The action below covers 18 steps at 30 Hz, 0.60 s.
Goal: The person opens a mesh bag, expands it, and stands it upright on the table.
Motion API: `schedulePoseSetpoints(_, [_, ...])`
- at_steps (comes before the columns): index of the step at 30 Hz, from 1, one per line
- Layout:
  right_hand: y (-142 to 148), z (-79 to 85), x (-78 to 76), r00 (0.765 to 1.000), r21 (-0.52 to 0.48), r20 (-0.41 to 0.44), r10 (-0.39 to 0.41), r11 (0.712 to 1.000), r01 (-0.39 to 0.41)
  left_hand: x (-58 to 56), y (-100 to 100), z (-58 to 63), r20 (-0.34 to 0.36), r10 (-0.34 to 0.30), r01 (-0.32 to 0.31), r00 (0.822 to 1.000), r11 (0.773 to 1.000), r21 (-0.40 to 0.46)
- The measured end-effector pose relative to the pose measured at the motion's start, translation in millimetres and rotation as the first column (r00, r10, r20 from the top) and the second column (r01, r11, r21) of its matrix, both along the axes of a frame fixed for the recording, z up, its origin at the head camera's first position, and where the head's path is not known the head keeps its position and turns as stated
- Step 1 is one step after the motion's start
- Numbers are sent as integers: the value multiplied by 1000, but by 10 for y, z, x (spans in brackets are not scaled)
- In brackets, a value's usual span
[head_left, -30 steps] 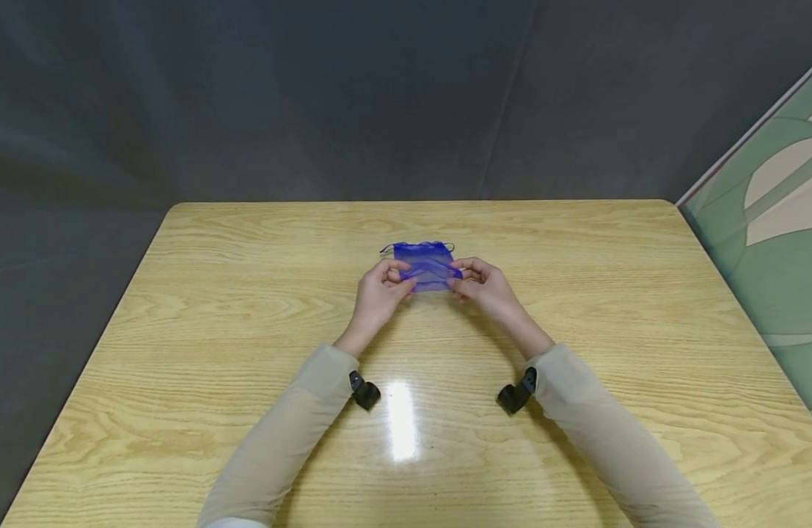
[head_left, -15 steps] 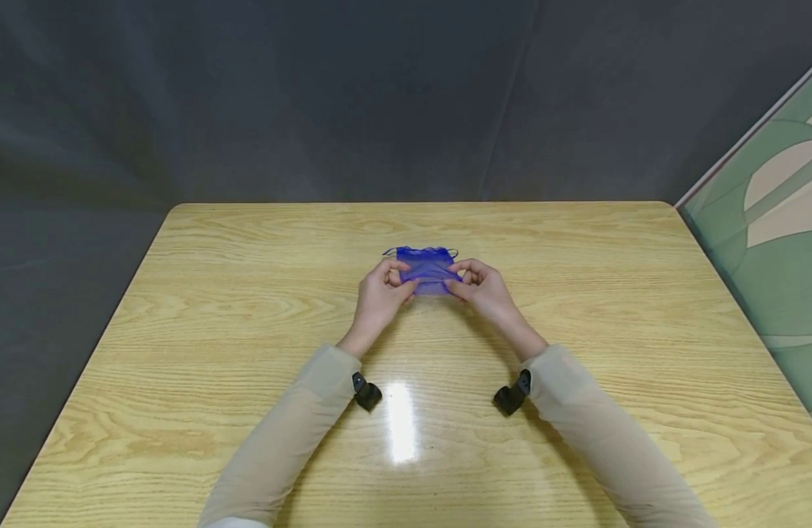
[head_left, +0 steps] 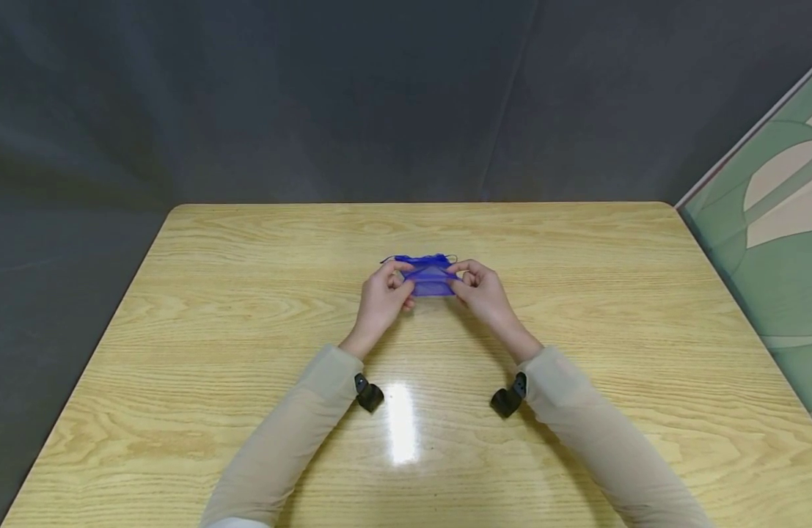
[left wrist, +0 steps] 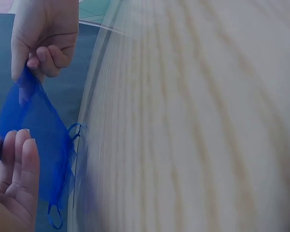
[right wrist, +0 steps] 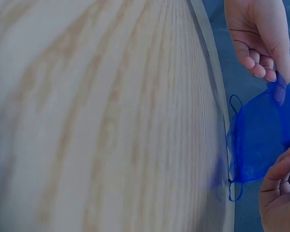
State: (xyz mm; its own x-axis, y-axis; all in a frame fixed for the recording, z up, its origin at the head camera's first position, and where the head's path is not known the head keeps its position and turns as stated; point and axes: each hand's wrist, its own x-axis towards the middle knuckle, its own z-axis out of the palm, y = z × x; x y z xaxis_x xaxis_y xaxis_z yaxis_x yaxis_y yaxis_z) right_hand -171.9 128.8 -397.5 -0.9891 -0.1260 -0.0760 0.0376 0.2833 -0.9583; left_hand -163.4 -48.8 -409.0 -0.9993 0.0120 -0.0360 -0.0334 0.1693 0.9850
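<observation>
A small sheer blue drawstring pouch (head_left: 432, 279) is held between both hands over the table's far half. My left hand (head_left: 382, 297) pinches its left side between thumb and fingers, and my right hand (head_left: 486, 293) pinches the right side. The pouch's gathered mouth, with a cord loop at each end, points away from me in the head view. In the left wrist view the pouch (left wrist: 46, 130) hangs with its gathered edge down near the tabletop. The right wrist view shows the sheer fabric (right wrist: 258, 135) stretched between the two pinches, creased where the fingers grip.
The wood-grain table (head_left: 247, 308) has a rounded far edge with a dark grey curtain (head_left: 353, 95) behind it. At the right stands a green and beige patterned panel (head_left: 775, 220). A small black camera sits on each wrist, the left camera (head_left: 370, 397) and the right camera (head_left: 507, 401).
The pouch's gathered mouth has tipped down toward the table, so the pouch looks shorter in the head view. Both hands keep their pinch; the right forearm has shifted slightly left.
</observation>
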Motion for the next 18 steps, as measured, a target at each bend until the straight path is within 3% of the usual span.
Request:
schedulePoseSetpoints(8, [16,2,-4,999,-24,32,2,1000,-1,-1,-6,-1,-12,-13,14,1000,999,34])
schedulePoseSetpoints(18, [40,15,-10,999,-12,47,-3,1000,3,-12,-4,1,-6,-7,7,1000,1000,-2])
